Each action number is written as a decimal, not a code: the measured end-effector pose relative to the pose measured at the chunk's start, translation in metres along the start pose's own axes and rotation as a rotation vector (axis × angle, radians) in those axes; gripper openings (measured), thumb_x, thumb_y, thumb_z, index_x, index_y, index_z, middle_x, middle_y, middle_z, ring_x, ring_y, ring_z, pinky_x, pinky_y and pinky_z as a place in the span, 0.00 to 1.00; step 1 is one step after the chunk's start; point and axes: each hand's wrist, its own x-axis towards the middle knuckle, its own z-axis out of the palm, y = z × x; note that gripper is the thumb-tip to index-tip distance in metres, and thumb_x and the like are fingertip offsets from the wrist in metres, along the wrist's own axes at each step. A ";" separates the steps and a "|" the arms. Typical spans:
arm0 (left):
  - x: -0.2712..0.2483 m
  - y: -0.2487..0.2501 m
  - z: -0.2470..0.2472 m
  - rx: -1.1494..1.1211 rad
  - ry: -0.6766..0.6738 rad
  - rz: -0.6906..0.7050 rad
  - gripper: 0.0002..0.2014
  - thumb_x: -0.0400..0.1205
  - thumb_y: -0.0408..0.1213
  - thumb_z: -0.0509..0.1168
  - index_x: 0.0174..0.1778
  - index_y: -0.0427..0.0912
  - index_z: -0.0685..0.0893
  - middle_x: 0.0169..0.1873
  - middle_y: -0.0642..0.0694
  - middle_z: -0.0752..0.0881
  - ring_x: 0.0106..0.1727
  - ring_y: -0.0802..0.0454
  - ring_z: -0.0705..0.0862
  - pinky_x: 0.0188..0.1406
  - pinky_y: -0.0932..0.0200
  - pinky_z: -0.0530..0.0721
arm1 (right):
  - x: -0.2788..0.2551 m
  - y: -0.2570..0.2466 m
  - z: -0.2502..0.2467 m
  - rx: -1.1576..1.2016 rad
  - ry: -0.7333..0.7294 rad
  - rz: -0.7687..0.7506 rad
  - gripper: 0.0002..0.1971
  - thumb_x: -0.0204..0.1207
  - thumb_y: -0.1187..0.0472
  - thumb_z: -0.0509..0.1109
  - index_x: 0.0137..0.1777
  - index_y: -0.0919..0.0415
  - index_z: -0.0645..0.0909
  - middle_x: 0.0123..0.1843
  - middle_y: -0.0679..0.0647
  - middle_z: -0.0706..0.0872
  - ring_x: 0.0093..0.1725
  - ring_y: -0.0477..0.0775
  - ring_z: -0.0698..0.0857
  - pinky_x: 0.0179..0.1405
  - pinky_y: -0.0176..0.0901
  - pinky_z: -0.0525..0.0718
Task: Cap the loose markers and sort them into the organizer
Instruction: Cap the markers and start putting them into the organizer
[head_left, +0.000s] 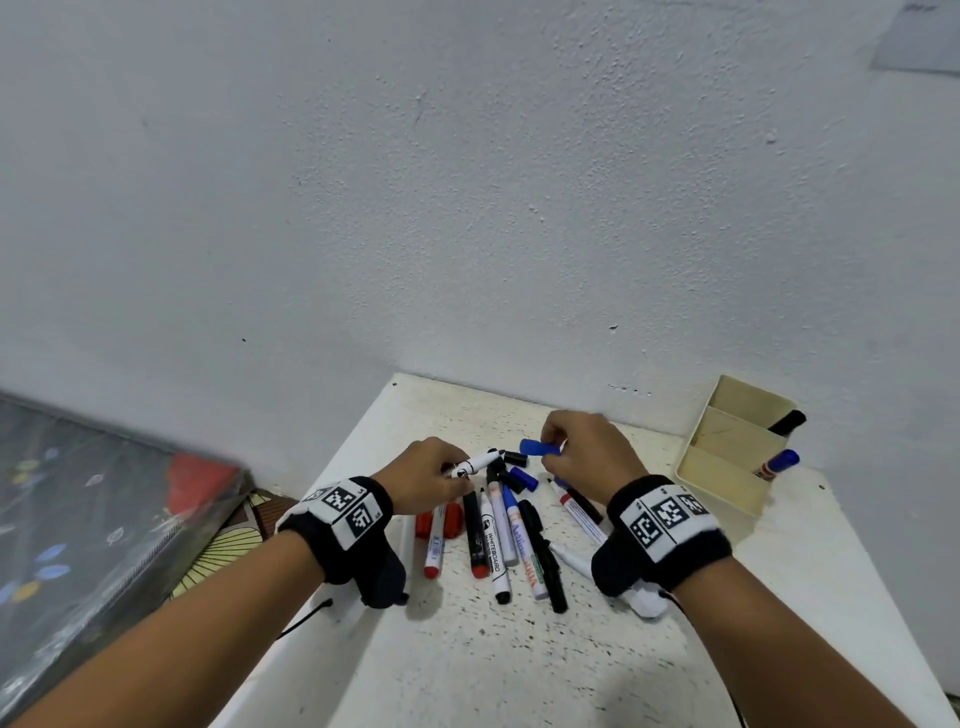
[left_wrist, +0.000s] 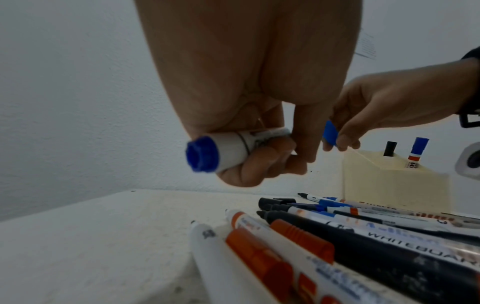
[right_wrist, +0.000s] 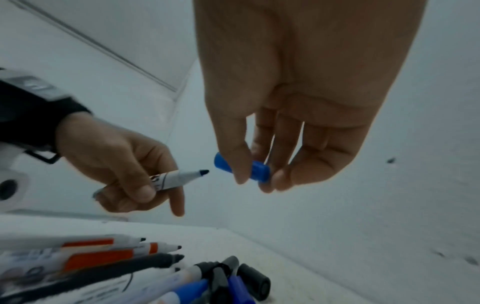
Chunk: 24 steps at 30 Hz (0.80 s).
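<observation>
Left hand (right_wrist: 114, 164): fingers curled round a white marker (right_wrist: 176, 176), blue tip bare, pointing at the cap.
Right hand (right_wrist: 293, 115): thumb and fingertips pinch a blue cap (right_wrist: 255, 169), just apart from the tip.
Loose markers (head_left: 498, 535): heaped on the white table (head_left: 519, 665) beneath both hands.
Organizer (head_left: 727, 457): far right, two markers standing inside.

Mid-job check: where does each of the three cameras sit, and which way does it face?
Head: worn on the head, looking down at table, both hands, forearms and wristbands.
Left wrist: along left hand gripping uncapped marker; organizer behind.
Right wrist: along right hand pinching blue cap.
All three share marker and cap.
</observation>
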 end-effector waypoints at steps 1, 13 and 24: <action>0.000 0.001 0.000 0.003 0.000 0.006 0.14 0.81 0.38 0.67 0.29 0.48 0.76 0.26 0.48 0.77 0.26 0.54 0.71 0.28 0.61 0.68 | -0.002 -0.004 -0.002 -0.027 0.017 -0.040 0.06 0.72 0.63 0.69 0.47 0.54 0.82 0.46 0.50 0.87 0.42 0.52 0.83 0.39 0.41 0.77; 0.001 0.006 0.007 0.083 -0.001 0.047 0.12 0.80 0.36 0.67 0.30 0.51 0.78 0.24 0.53 0.75 0.25 0.59 0.70 0.26 0.63 0.66 | -0.006 -0.001 0.013 0.026 -0.064 -0.042 0.07 0.73 0.65 0.71 0.49 0.55 0.86 0.48 0.52 0.88 0.46 0.53 0.84 0.46 0.44 0.81; -0.001 0.007 0.004 0.063 -0.012 0.006 0.10 0.80 0.36 0.67 0.33 0.49 0.80 0.28 0.50 0.79 0.27 0.55 0.73 0.28 0.61 0.70 | 0.025 0.026 0.021 -0.014 -0.189 0.094 0.14 0.76 0.71 0.61 0.52 0.57 0.85 0.56 0.56 0.86 0.52 0.56 0.85 0.51 0.45 0.84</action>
